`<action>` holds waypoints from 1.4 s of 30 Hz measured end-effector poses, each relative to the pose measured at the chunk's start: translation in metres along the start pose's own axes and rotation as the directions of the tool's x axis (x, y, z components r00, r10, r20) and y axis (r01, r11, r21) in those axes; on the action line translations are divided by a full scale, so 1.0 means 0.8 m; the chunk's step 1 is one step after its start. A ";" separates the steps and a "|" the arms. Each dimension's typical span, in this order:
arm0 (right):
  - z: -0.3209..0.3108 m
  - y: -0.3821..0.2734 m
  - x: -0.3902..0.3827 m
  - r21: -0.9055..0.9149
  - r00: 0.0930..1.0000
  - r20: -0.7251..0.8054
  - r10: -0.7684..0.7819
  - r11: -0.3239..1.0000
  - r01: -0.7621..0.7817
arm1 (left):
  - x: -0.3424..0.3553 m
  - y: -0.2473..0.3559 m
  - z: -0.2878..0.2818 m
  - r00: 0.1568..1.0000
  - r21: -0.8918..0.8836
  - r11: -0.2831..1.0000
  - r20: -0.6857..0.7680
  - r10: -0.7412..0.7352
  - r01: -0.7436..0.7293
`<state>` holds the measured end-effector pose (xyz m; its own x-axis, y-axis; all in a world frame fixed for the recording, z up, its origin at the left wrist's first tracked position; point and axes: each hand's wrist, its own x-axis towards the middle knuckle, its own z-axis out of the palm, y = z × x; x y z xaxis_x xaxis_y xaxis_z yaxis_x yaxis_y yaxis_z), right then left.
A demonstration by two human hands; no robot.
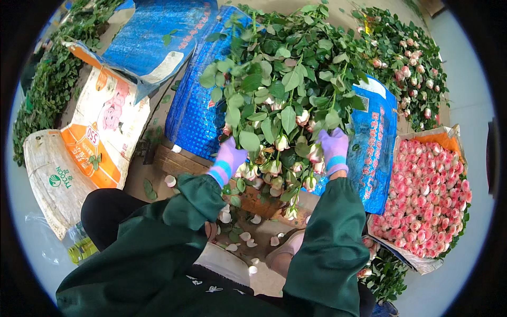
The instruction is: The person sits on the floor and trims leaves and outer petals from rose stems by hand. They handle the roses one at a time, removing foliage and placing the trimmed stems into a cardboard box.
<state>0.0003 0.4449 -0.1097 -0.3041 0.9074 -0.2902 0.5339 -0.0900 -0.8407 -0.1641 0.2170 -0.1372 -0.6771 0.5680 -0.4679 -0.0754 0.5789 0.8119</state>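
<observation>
A loose heap of leafy cut roses (282, 142), cream with pink edges, lies in front of me with blooms toward me and stems pointing away. My left hand (229, 159), in a purple glove with a blue-striped cuff, touches the heap's near left side; its thumb and fingers stand apart. At the right side my right hand (335, 150), gloved alike, reaches among leaves with fingers spread, beside a pink-edged rose (315, 153). Leaves partly cover both sets of fingertips. Beneath the roses lie blue printed woven sacks (372, 153) over a brown support (185, 162).
A wrapped bundle of pink roses (422, 190) stands at the right. More leafy roses (414, 74) lie far right, and foliage (50, 95) lines the left. White-and-orange sacks (100, 127) lie left. Fallen petals (245, 236) dot the floor by my shoe (285, 248).
</observation>
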 end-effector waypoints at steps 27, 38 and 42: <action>-0.019 -0.149 -0.041 0.002 0.987 0.160 -0.019 1.000 0.019 | -0.107 0.175 -0.097 0.598 -0.738 0.289 0.668 0.442 0.610; -0.100 -0.268 -0.216 0.093 0.881 0.412 -0.234 0.972 0.214 | -0.190 0.211 -0.150 0.347 -0.772 0.318 0.558 0.754 0.550; -0.092 -0.276 -0.267 0.303 0.831 0.465 -0.305 0.937 0.174 | -0.226 0.215 -0.171 0.324 -0.612 0.498 0.380 0.866 -0.614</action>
<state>0.0056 0.3009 0.1713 -0.7823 0.5909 -0.1972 0.2080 -0.0507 -0.9768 -0.1553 0.1339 0.1350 -0.0068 0.9080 0.4189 -0.0698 -0.4183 0.9056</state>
